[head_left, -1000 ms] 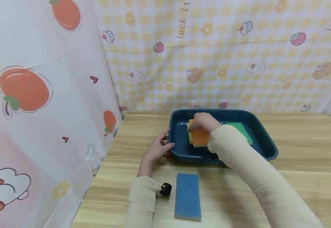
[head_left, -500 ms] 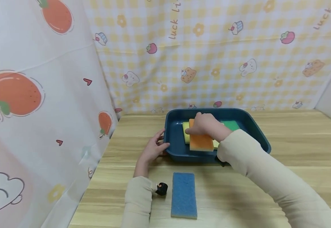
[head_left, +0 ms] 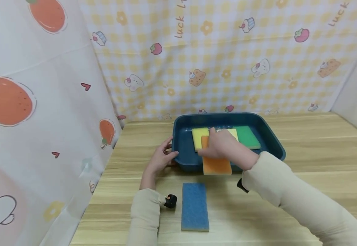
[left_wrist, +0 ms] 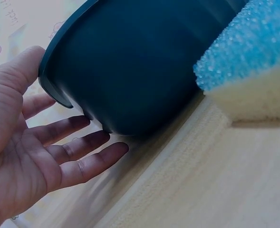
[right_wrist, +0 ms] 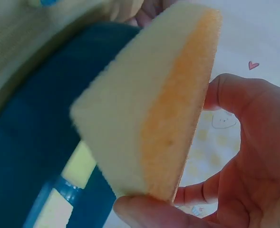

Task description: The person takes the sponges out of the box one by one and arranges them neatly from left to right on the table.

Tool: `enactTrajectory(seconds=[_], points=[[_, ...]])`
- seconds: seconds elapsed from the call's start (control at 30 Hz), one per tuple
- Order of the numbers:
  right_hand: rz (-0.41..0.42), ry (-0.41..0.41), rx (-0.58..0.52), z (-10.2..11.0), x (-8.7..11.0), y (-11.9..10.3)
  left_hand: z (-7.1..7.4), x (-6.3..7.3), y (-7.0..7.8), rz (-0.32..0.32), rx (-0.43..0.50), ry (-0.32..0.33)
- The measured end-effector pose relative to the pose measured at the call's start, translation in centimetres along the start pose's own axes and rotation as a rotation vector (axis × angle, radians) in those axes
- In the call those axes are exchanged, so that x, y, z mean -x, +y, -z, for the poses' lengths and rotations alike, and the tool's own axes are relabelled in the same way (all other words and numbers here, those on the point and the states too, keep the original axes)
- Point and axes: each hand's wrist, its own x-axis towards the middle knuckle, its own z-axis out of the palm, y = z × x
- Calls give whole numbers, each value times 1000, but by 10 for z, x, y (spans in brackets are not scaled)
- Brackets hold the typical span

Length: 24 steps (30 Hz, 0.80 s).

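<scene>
My right hand [head_left: 222, 145] pinches an orange sponge [head_left: 216, 166] by its edges, over the front of the dark blue tray [head_left: 182, 145]. The right wrist view shows the sponge's pale layer [right_wrist: 125, 99] and orange layer, with thumb and fingers at opposite edges. At the tray's left end, my left hand [head_left: 159, 158] rests its thumb on the rim, its other fingers spread and fairly straight along the outer wall. Inside the tray lie a yellow sponge [head_left: 198, 136], a pale yellow one [head_left: 233, 132] partly behind my right hand, and a green sponge [head_left: 248, 137].
A blue sponge [head_left: 194, 206] lies on the wooden table [head_left: 135, 147] in front of the tray, to the right of my left forearm. Printed cloth [head_left: 166, 78] hangs behind the table and along its left side.
My right hand has lifted the orange sponge from the left part of the tray and moved it toward the front rim, uncovering the yellow sponge. My left hand has stayed at the tray's end.
</scene>
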Motion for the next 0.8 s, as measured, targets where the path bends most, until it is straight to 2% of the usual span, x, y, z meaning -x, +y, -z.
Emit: enactTrajectory(seconds=[0.3,0.8], points=[[31,48,-19,-14,31,13,-1,-3,-1,13,-9,10],[10,46,-65,-37,67,21,0,-4,-3,15,-21,-14]])
